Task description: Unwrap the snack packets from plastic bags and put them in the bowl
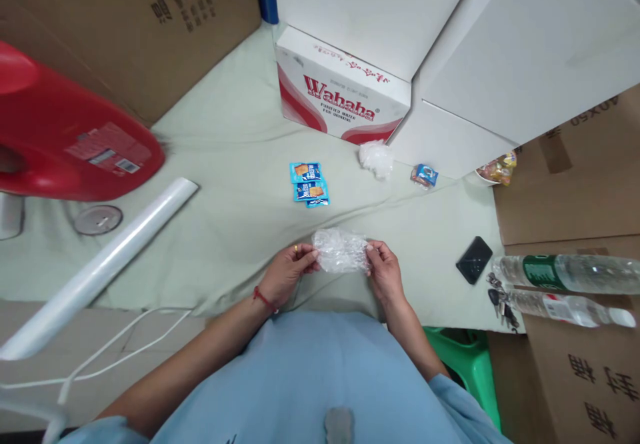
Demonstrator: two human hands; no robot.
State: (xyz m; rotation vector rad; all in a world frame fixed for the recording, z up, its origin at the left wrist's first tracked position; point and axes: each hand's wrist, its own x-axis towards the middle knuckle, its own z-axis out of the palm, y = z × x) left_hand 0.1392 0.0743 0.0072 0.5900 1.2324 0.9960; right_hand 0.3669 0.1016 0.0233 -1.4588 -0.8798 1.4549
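Observation:
Between my two hands is a crinkled piece of clear plastic wrap [341,251], held near the front edge of the cloth-covered table. My left hand [293,267], with a ring and a red cord at the wrist, pinches its left end. At the right end, the thumb and fingers of my right hand [384,267] are closed on the plastic. Several blue snack packets [309,183] lie overlapped just beyond the hands. A crumpled white plastic bundle [377,159] rests farther back, against the Wahaha carton [345,94].
On the left are a red jug [75,124], a round lid [99,220] and a long white tube [105,264]. To the right lie a small blue packet [425,175], a phone [474,260], keys [503,303] and two bottles [575,273]. Cardboard boxes [570,164] flank the table.

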